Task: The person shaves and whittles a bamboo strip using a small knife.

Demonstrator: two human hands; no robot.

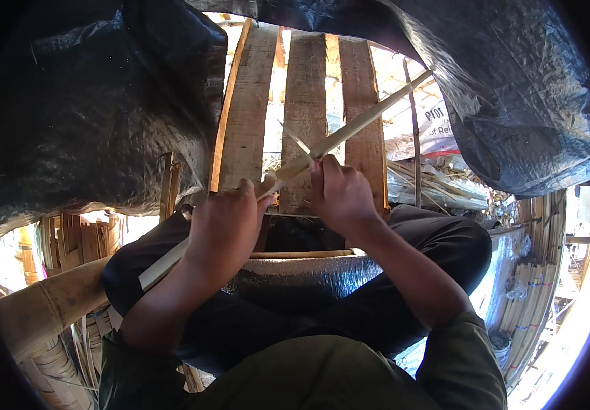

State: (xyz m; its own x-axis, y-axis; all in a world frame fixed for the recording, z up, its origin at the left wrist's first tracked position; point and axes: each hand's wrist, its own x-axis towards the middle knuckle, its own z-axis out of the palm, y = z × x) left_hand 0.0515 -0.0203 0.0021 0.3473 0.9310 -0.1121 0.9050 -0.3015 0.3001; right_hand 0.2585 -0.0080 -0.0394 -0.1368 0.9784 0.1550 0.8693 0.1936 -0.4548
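A long pale bamboo strip [370, 117] slants across in front of me, from beside my left forearm up to the far right. My left hand [225, 222] is closed round its lower part. My right hand [344, 193] is closed too, gripping a knife whose thin pointed blade [296, 139] juts up and to the left by the strip. The knife's handle is hidden in the fingers. Whether the blade's edge touches the strip, I cannot make out. Near the left fingers, the strip's surface looks lighter and uneven.
Wooden planks [302, 89] with gaps rise beyond my hands. Dark plastic sheeting [97, 109] hangs at left, more sheeting [527, 116] at right. A thick bamboo pole [49, 304] lies by my left knee. Bundled strips [530, 314] stand at right. A silvery rounded surface [295, 277] sits between my legs.
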